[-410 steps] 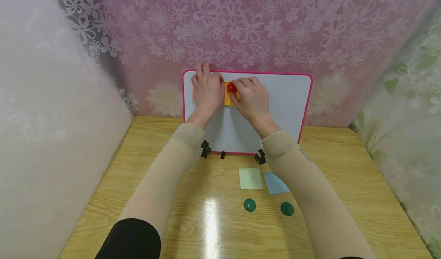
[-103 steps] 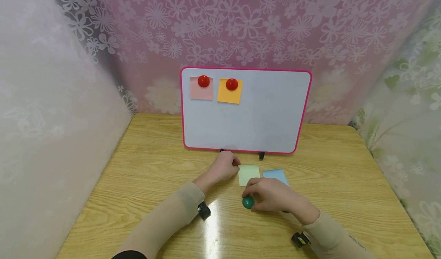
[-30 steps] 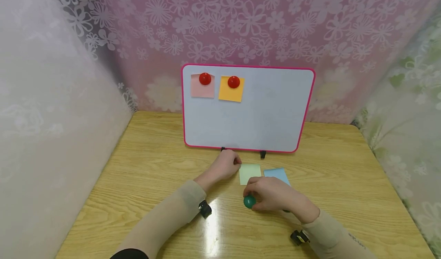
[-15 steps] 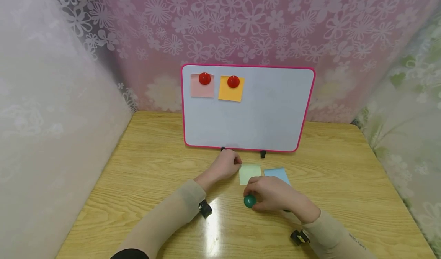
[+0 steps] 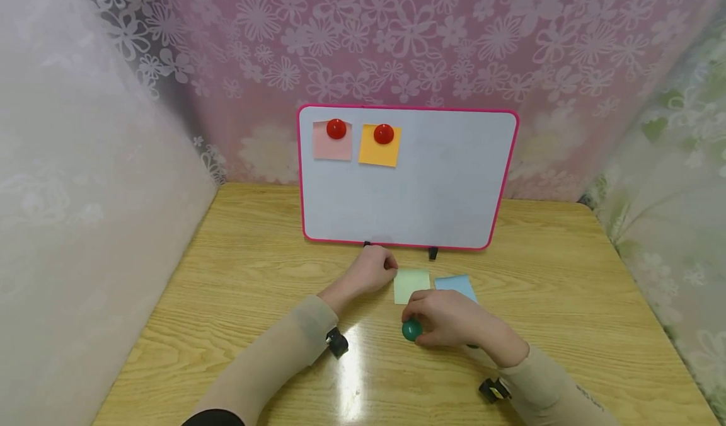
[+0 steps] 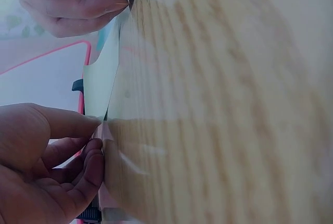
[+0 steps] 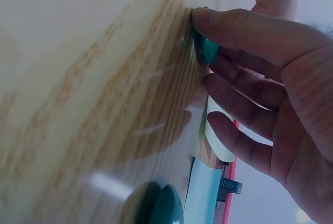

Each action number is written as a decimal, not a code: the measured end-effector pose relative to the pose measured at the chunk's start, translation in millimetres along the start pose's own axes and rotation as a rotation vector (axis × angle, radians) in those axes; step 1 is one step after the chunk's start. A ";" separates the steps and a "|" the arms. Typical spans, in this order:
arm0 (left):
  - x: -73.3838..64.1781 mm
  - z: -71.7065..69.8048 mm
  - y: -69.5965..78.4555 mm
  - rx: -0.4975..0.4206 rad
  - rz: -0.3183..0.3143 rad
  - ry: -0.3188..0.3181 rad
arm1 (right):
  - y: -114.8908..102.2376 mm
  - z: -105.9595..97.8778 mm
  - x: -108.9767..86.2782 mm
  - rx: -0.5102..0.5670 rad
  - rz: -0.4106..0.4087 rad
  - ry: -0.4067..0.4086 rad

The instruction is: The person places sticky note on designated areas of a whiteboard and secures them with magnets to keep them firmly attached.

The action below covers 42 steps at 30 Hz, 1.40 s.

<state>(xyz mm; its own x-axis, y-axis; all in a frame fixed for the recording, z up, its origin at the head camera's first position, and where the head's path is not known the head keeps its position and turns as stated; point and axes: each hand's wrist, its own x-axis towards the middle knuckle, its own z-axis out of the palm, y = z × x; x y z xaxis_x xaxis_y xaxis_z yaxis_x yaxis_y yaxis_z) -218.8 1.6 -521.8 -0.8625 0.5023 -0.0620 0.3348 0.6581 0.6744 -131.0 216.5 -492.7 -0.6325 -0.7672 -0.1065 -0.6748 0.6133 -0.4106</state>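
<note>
My left hand (image 5: 370,270) pinches the left edge of a pale green sticky note (image 5: 411,285) lying on the table. In the left wrist view its thumb tip and fingers meet at the note's corner. My right hand (image 5: 454,317) holds a round green magnet (image 5: 412,330) between thumb and fingers, just in front of that note. A light blue sticky note (image 5: 455,285) lies to the right, partly behind the right hand. Near it, a second green magnet (image 7: 167,206) rests on the table in the right wrist view, mostly hidden by the right hand in the head view.
A pink-framed whiteboard (image 5: 442,180) stands at the back on black feet (image 5: 433,253). On its upper left, red magnets (image 5: 336,129) hold a pink note (image 5: 332,150) and a yellow note (image 5: 379,154). Patterned sheets enclose the wooden table (image 5: 255,249) behind and on both sides.
Both hands came down from the whiteboard, where the right pressed a red magnet on the yellow note, to the green note and green magnet. Over the last few seconds they have barely moved.
</note>
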 end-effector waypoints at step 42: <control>0.8 0.9 -3.7 -0.146 0.000 0.038 | 5.8 -3.8 -9.3 0.016 0.022 0.041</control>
<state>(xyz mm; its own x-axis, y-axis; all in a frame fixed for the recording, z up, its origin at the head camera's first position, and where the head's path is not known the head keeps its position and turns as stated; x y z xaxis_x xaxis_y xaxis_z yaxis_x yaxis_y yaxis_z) -220.4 0.0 -525.0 -0.8773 0.4786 -0.0359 0.2783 0.5682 0.7744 -130.4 227.9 -490.6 -0.6625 -0.7449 -0.0782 -0.6546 0.6265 -0.4231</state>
